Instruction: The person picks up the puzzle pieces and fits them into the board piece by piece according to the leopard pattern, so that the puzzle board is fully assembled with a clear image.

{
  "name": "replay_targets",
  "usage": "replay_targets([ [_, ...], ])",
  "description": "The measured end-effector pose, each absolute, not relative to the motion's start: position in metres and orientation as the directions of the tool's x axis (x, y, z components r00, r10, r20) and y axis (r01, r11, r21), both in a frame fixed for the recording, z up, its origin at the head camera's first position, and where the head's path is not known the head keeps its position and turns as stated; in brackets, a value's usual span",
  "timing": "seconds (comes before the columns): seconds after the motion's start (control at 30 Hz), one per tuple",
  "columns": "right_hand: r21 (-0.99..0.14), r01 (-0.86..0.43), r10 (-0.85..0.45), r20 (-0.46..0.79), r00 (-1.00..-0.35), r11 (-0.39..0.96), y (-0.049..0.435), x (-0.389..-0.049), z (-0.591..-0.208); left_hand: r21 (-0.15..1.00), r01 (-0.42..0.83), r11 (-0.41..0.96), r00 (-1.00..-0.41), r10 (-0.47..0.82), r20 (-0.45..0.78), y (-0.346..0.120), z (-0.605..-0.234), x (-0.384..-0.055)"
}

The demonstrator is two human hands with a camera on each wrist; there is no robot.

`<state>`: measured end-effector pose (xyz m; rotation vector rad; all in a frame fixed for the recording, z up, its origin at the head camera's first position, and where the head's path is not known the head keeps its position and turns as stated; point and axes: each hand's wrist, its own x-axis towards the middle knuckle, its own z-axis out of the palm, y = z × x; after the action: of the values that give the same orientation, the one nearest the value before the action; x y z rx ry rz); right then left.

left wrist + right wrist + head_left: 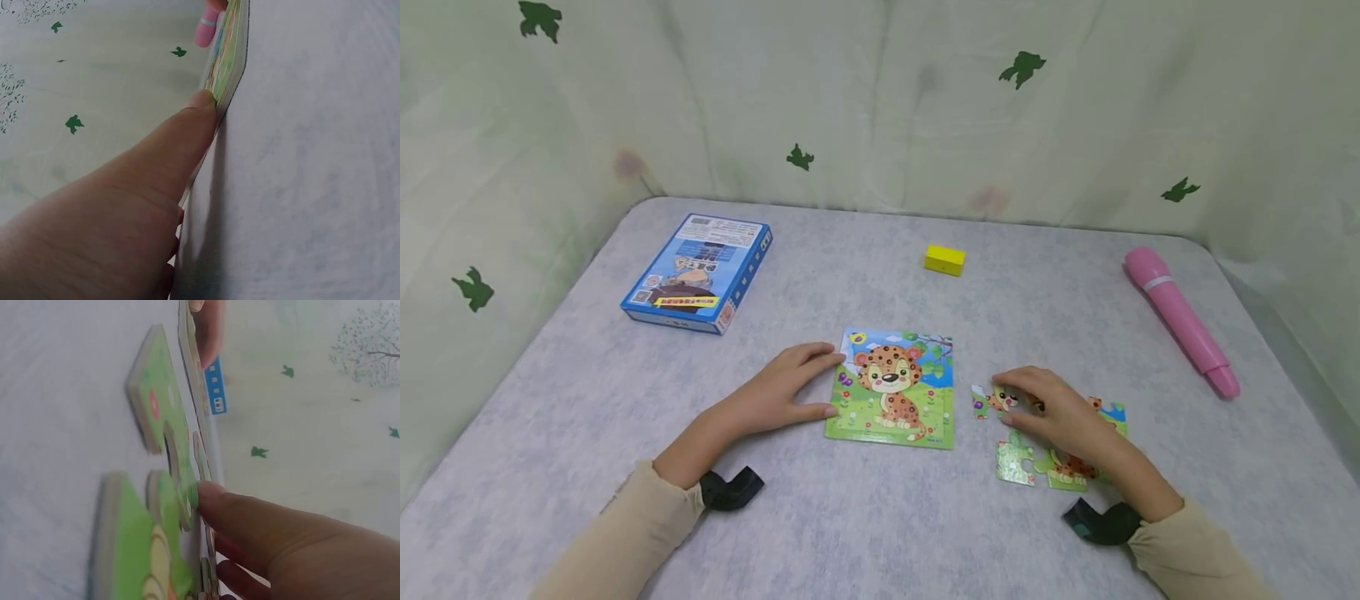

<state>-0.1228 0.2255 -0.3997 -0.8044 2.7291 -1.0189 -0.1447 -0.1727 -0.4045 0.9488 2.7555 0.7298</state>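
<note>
Left hand [778, 390] splayed, touching square green-blue board [891, 392]; right hand [1062, 412]: grip I can't tell; weak pinch could lose flat leopard-face piece [1002, 399].

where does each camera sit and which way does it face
Head: on the person's head, facing forward and down at the table, puzzle board and loose pieces; both sleeves, left hand and right hand show.
Left wrist: on that wrist, looking at the board's edge; the left hand shows.
Right wrist: on that wrist, looking low across the pieces; both hands show.
Head and right wrist share the blue box.
</note>
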Motion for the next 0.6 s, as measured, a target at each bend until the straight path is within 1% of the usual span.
replay_targets([
  [0.13, -0.626, -0.478, -0.534, 0.114, -0.838, 0.616, 0.224, -0.122, -0.4, 0.488, 0.541, 0.685, -0.794, 0.608, 0.025, -0.173, -0.404, -0.145],
  [0.4, -0.622, -0.444, -0.499, 0.098, -0.861, 0.645, 0.218, -0.118, -0.395, 0.476, 0.547, 0.689, -0.792, 0.61, 0.029, -0.173, -0.406, -0.146],
  [0.5, -0.611, -0.474, -0.502, 0.141, -0.853, 0.634, 0.212, -0.117, -0.39, 0.469, 0.547, 0.693, -0.794, 0.608, 0.028, -0.172, -0.405, -0.145],
  [0.6, -0.588, -0.539, -0.521, 0.221, -0.824, 0.603, 0.202, -0.117, -0.381, 0.464, 0.55, 0.695, -0.793, 0.608, 0.03, -0.171, -0.404, -0.144],
])
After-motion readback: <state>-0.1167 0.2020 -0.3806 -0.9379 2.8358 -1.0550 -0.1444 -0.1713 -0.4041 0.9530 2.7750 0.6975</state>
